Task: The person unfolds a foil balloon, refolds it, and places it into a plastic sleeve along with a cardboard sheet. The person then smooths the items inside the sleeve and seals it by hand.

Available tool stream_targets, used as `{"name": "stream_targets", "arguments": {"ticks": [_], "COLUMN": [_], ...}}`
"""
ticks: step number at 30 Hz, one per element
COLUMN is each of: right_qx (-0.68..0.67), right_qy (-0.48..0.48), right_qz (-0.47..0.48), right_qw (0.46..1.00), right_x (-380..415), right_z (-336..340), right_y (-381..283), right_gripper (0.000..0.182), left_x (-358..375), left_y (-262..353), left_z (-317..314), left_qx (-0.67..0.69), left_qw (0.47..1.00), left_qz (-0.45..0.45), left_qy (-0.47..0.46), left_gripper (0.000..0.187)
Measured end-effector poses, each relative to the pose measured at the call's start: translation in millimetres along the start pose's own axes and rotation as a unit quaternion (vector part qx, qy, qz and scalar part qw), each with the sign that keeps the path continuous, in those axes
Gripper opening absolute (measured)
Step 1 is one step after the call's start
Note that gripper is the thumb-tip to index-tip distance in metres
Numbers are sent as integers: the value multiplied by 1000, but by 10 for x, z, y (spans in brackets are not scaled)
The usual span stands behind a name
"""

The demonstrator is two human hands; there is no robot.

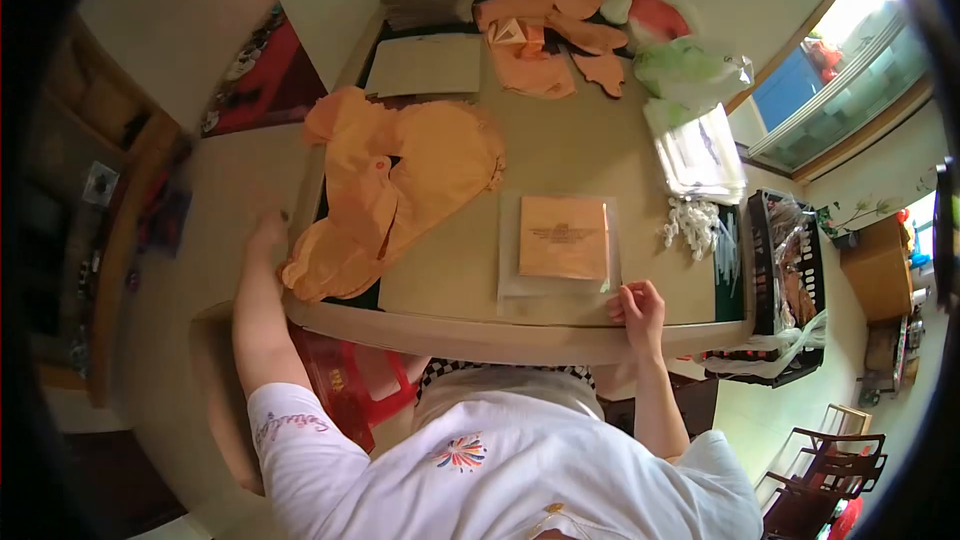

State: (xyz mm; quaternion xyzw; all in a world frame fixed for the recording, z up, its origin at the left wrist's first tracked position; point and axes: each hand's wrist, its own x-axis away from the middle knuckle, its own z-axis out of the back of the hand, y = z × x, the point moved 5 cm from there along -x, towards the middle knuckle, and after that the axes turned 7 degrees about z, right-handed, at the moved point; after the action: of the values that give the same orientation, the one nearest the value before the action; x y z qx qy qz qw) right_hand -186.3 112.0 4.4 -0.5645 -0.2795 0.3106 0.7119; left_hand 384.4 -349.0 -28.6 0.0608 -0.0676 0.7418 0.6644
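My left hand [268, 229] is off the table's left edge, beside the orange fabric-like pieces [430, 155] spread over the left of the table; its fingers are too blurred to read. My right hand [638, 304] rests at the table's front edge with its fingers curled together, next to the lower right corner of a clear plastic bag [510, 285]. Whether anything thin is between those fingers cannot be made out. Inside or on the bag lies a flat, square orange packet [563, 238] with printed text.
Cardboard sheets [425, 65] and more orange pieces [540, 70] lie at the back. On the right are a green plastic bag [685, 68], white bags [700, 155], white knotted bits [692, 225] and clear strips [727, 250]. A black crate [765, 280] stands beyond the right edge.
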Motion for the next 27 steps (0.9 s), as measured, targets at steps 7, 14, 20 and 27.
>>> {"name": "stream_targets", "arguments": {"ticks": [7,14,20,27], "right_qx": [-70,27,224,260], "right_qy": [-50,-106,-59,-58], "right_qz": [-1,56,163,191], "right_qw": [996,992,959,945], "right_x": [30,46,-38,17], "right_z": [1,41,67,41], "right_y": [-56,-127,-281,-253], "right_gripper": [17,30,19,24], "left_x": [213,51,-1198,-1501], "left_y": [558,873,505,786], "left_z": [641,776,529,449], "left_qx": [189,302,336,406], "left_qw": [963,910,928,904], "left_qz": [-33,-102,51,128], "left_qy": [187,266,152,43], "left_gripper": [22,25,39,33]}}
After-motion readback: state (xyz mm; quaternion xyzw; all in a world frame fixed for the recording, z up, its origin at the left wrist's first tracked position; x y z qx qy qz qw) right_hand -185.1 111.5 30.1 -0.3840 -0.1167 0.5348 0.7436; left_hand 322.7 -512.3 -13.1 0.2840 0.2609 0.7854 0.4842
